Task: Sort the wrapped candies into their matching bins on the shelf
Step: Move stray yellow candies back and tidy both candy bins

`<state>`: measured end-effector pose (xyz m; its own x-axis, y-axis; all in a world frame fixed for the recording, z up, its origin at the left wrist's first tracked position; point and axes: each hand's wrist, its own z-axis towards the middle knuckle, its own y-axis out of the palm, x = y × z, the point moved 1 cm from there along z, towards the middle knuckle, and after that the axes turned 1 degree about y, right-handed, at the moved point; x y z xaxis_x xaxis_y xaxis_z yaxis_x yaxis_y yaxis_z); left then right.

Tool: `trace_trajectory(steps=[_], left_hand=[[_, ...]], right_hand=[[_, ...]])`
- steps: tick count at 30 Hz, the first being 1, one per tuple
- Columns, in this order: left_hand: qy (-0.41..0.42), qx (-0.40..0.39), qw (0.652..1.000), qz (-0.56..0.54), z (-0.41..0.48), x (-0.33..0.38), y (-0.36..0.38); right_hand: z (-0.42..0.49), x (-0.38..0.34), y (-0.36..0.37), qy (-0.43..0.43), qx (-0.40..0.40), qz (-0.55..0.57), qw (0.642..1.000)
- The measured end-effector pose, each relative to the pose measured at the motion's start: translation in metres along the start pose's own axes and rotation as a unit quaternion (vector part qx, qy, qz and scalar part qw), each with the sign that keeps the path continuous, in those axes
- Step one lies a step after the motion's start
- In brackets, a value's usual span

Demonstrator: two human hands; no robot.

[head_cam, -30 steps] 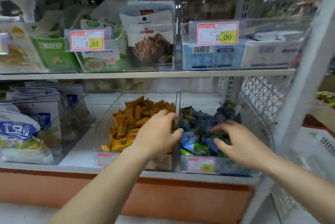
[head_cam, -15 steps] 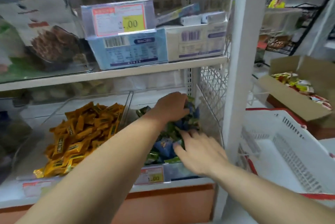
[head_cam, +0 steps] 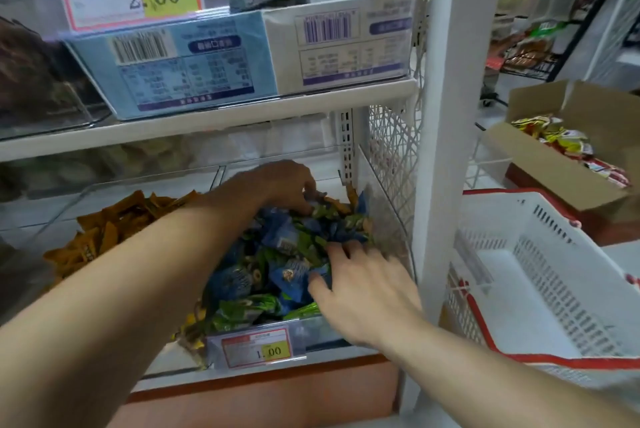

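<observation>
A heap of orange wrapped candies (head_cam: 110, 233) lies in the left clear plastic bin (head_cam: 65, 209) on the lower shelf. Just right of it, the left hand (head_cam: 280, 185) reaches to the far end of the neighbouring clear bin (head_cam: 308, 329). Its fingers curl down among the blue and green wrapped candies (head_cam: 273, 254) piled there; whether they pinch one cannot be told. The right hand (head_cam: 360, 292), blurred, rests on the near right of that pile, fingers spread apart. Further right stand a white shelf post (head_cam: 446, 116), a white plastic basket with a red rim (head_cam: 554, 289) and, farther off, an open cardboard box (head_cam: 540, 164) of snack packets.
</observation>
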<state>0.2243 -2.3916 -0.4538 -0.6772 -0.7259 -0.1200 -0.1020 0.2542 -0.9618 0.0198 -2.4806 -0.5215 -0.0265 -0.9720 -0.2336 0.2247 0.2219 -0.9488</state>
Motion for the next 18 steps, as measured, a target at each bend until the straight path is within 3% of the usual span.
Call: trace_trajectory(steps=[3, 5, 7, 10, 12, 16, 18], left_hand=[[-0.051, -0.067, 0.996, 0.024, 0.001, 0.004, -0.014], [-0.044, 0.012, 0.996, 0.075, 0.005, 0.018, -0.019], [0.015, 0.115, 0.993, 0.019, 0.014, 0.039, -0.013], [0.042, 0.066, 0.989, -0.124, 0.025, 0.061, 0.008], [0.045, 0.055, 0.992, -0.104, 0.031, 0.063, 0.024], [0.080, 0.127, 0.983, -0.104, 0.025, 0.053, 0.032], [0.102, 0.114, 0.981, -0.118, 0.015, 0.046, 0.033]], right_hand=[[0.000, 0.000, 0.000, -0.003, 0.001, 0.004, 1.000], [-0.001, -0.001, 0.000, -0.003, 0.002, 0.001, 1.000], [-0.002, -0.001, 0.000, -0.004, 0.005, -0.001, 1.000], [-0.002, -0.001, 0.000, -0.004, 0.006, -0.002, 1.000], [-0.002, 0.000, 0.001, -0.003, 0.004, -0.001, 1.000], [-0.001, 0.000, 0.000, -0.003, 0.009, -0.001, 1.000], [-0.001, 0.001, 0.000, -0.001, 0.010, -0.001, 1.000]])
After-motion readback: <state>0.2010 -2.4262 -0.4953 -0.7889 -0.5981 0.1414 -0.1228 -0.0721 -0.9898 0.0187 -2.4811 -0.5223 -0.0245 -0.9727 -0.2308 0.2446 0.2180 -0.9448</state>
